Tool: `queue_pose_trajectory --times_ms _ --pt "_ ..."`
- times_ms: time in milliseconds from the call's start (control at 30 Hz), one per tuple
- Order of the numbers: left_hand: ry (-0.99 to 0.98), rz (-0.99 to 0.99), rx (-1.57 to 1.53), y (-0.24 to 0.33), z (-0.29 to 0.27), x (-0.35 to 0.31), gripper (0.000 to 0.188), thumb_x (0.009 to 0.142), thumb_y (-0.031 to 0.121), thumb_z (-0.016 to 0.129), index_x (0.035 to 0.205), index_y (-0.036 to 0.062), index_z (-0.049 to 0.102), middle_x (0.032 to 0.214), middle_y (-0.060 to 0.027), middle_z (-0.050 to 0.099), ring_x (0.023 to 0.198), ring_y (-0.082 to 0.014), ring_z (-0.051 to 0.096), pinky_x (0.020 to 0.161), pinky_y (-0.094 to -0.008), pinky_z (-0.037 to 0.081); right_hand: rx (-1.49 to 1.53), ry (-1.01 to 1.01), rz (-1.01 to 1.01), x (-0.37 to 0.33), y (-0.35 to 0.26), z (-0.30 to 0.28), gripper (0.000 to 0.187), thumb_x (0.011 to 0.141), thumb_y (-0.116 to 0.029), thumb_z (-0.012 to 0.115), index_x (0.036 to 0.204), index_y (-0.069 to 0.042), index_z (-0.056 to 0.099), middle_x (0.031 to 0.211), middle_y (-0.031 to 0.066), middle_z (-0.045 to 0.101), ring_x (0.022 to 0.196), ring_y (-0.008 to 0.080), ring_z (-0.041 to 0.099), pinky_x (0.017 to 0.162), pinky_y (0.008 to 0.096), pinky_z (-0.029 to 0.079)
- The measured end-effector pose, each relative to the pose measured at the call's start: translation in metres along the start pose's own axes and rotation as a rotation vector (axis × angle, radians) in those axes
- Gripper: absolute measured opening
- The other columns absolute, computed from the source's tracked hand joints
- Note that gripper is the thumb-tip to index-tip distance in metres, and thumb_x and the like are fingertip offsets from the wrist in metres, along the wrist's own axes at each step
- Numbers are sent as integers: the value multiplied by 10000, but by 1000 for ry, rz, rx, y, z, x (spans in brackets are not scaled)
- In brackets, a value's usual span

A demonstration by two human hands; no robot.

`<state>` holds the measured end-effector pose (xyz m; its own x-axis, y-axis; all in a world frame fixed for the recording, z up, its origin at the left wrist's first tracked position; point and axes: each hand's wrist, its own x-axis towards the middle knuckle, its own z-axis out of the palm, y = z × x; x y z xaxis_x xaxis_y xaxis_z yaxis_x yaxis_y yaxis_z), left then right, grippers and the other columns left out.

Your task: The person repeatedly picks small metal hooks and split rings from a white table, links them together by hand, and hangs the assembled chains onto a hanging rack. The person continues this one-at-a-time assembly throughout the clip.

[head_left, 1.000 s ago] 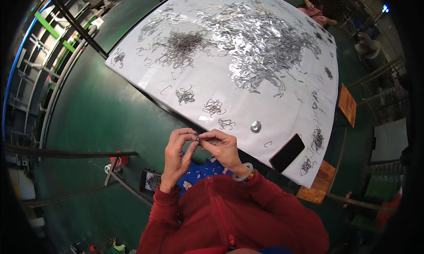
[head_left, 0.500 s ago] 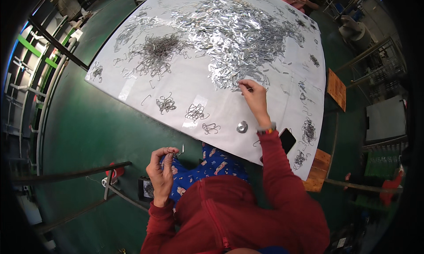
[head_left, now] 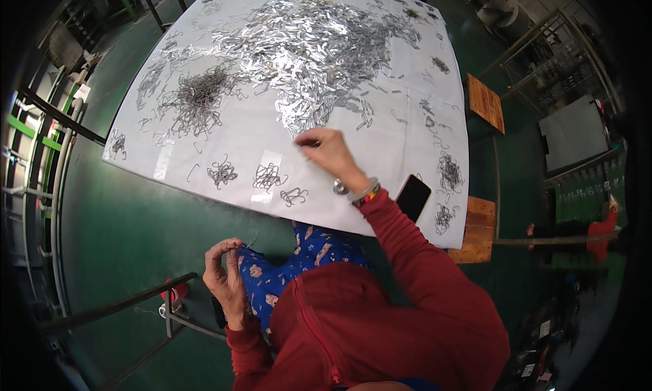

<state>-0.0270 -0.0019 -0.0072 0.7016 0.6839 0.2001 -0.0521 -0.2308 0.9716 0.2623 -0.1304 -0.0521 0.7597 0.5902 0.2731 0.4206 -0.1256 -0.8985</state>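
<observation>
My right hand (head_left: 328, 153) is over the white-covered table (head_left: 370, 136), its thumb and forefinger pinched together at the near tip of a pile of small shiny metal strips (head_left: 299, 72). Anything between those fingertips is too small and blurred to make out. Low in front of the table, beside my lap, my left hand (head_left: 227, 282) pinches a thin wire piece (head_left: 252, 240) that sticks out past the fingertips. A round metal disc (head_left: 340, 186) lies partly hidden by my right wrist. Small clusters of bent wire hooks (head_left: 268, 177) lie along the near edge.
A larger heap of dark wire hooks (head_left: 199, 95) sits left of the pile. The black phone (head_left: 413, 198) rests right of my forearm, with more hook clusters (head_left: 449, 173) beyond. Wooden stools (head_left: 485, 102) stand at the table's right side. A metal rail (head_left: 119, 304) runs at lower left.
The view has shifted, so the table appears further left. My right hand has drawn slightly left and toward me, to the pile's near tip. The left hand stays low, still pinching.
</observation>
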Motion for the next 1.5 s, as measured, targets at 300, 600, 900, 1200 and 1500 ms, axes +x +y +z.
queue_pose_trajectory --times_ms 300,600,900,1200,1500 --pt "26 -17 -1 -4 5 1 90 942 12 570 1025 -20 585 975 -94 641 933 -158 606 884 -289 472 541 -302 80 -71 -125 80 200 802 33 678 998 8 708 918 88 700 860 135 668 749 255 549" --pt "14 44 219 -8 0 0 121 853 -32 629 967 10 633 932 -125 667 860 -262 669 755 -329 510 612 -230 172 -80 -131 88 164 838 91 656 999 64 677 889 125 708 741 130 672 684 228 561" --pt "284 51 -33 -37 -11 31 210 947 134 561 1085 -8 632 1013 -128 681 923 -210 662 823 -343 516 743 -308 352 -78 -125 97 138 831 77 675 968 64 692 895 85 685 773 117 664 696 212 552" --pt "151 30 1048 -143 -5 239 300 929 235 565 774 1 670 848 -174 640 845 -327 613 731 -435 510 764 -345 353 -74 -119 92 165 821 126 646 967 66 693 911 105 676 800 126 661 718 217 555" --pt "38 160 696 -113 -9 203 117 915 83 562 945 -26 593 924 -202 654 850 -351 636 748 -443 493 752 -316 317 -82 -120 87 145 816 118 657 950 73 689 892 144 690 743 160 671 657 236 555"
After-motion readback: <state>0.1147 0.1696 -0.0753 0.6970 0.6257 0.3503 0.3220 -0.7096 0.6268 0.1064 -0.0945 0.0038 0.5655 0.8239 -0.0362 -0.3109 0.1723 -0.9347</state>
